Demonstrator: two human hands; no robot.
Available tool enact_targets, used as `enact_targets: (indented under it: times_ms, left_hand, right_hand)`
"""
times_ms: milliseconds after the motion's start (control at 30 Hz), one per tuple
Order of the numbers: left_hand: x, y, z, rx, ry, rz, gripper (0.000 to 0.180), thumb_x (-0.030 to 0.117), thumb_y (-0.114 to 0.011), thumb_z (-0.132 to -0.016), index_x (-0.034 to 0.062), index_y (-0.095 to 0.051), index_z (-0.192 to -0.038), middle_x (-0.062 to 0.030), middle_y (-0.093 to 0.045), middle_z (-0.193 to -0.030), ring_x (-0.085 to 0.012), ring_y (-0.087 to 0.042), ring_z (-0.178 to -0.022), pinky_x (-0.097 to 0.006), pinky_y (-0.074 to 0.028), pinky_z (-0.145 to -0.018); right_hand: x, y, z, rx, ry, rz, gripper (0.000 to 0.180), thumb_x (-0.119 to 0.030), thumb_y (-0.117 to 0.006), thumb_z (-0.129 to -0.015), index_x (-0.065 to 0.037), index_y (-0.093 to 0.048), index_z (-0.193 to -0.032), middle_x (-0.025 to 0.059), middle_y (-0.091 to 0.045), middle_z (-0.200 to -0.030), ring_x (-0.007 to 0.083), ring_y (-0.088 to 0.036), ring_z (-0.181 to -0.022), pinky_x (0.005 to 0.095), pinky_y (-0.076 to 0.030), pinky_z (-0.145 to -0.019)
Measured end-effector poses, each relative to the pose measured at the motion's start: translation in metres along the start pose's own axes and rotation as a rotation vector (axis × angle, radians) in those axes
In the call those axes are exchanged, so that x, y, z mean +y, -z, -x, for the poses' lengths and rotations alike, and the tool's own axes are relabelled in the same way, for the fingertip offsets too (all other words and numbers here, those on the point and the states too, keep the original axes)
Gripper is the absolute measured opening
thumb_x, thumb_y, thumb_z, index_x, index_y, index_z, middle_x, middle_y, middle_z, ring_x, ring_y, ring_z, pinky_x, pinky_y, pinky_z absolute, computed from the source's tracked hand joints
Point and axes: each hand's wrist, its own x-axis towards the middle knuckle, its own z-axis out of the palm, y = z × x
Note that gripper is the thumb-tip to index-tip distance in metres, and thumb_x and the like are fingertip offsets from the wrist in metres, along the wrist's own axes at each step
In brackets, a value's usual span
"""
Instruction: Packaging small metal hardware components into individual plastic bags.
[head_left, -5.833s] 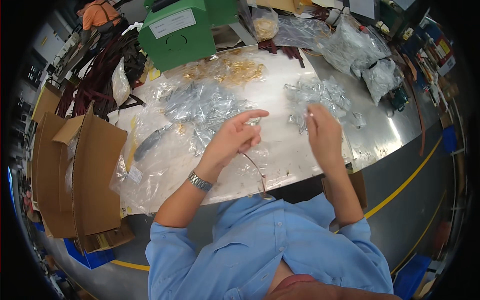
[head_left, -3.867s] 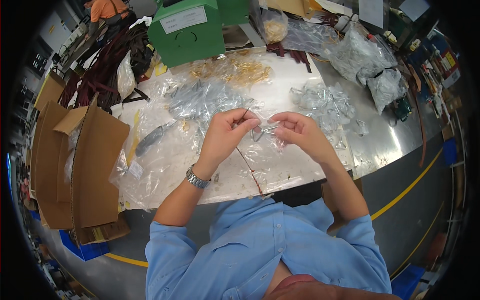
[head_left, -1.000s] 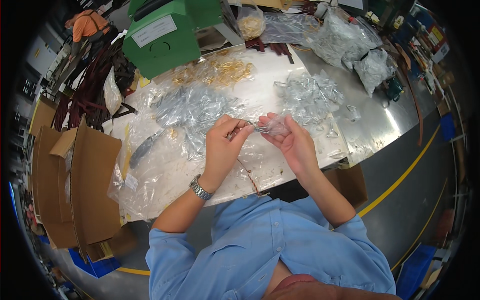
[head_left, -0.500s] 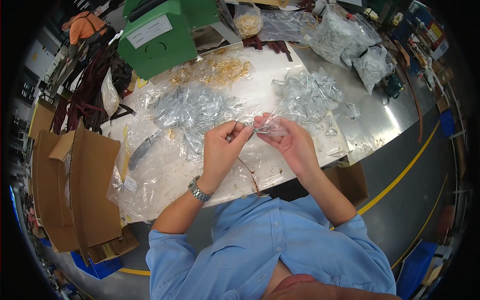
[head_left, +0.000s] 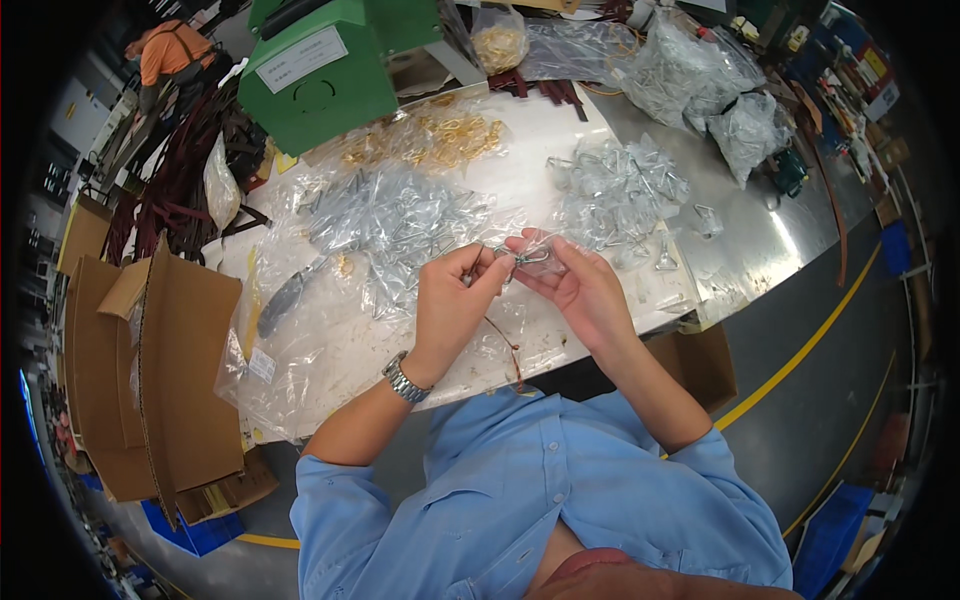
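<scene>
Above the near middle of the table, my left hand (head_left: 458, 300) pinches a small silver metal hook (head_left: 533, 256) with a looped end. My right hand (head_left: 585, 292), partly curled with the palm turned up, grips a small clear plastic bag (head_left: 541, 266) around the looped end. Fingers hide the rest of the hook. To the left of my hands lies a heap of clear bags with silver metal pieces (head_left: 385, 215). Another pile of bagged silver hardware (head_left: 620, 190) is beyond my right hand, with a loose triangular piece (head_left: 666, 256) beside it.
Gold-coloured hardware (head_left: 430, 140) lies in front of a green machine (head_left: 320, 90). Open cardboard boxes (head_left: 190, 370) stand at the left. A large clear bag (head_left: 270, 390) covers the near-left table corner. Full plastic bags (head_left: 680, 75) sit at the back right. Someone in orange (head_left: 172, 55) bends over far left.
Both hands stay together, and my left hand has shifted slightly right. The hook's looped end sits a little further into the clear bag.
</scene>
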Motion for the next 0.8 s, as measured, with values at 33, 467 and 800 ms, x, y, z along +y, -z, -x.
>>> enact_targets:
  times_ms: [33,467,800]
  left_hand:
    - [0.002,0.001,0.0,-0.008,0.007,-0.015,0.023,0.015,-0.076,-0.098,0.0015,-0.069,-0.081,0.0039,-0.062,-0.069,-0.0001,-0.049,-0.062,-0.021,-0.035,-0.056]
    - [-0.003,0.002,-0.003,0.033,0.016,-0.005,0.027,0.014,-0.077,-0.096,0.0003,-0.066,-0.075,0.0044,-0.058,-0.064,-0.0004,-0.044,-0.06,-0.024,-0.033,-0.053]
    - [-0.008,-0.009,0.006,-0.11,0.079,0.122,0.026,0.016,-0.074,-0.1,0.0008,-0.072,-0.078,0.0037,-0.066,-0.068,0.0006,-0.046,-0.061,-0.022,-0.034,-0.055]
  right_hand:
    - [-0.002,0.001,0.0,0.02,0.013,-0.01,0.041,-0.022,-0.046,-0.113,0.009,-0.057,-0.138,0.0254,-0.068,-0.135,0.0294,-0.068,-0.126,0.0445,-0.052,-0.114]
    - [-0.016,0.007,-0.002,-0.028,0.069,0.072,0.044,-0.01,-0.052,-0.107,0.014,-0.05,-0.143,0.0295,-0.064,-0.138,0.0353,-0.065,-0.13,0.0463,-0.051,-0.116]
    - [0.013,-0.005,0.005,-0.04,0.05,0.076,0.049,-0.02,-0.059,-0.109,0.004,-0.048,-0.15,0.0231,-0.063,-0.143,0.024,-0.067,-0.125,0.0392,-0.054,-0.107]
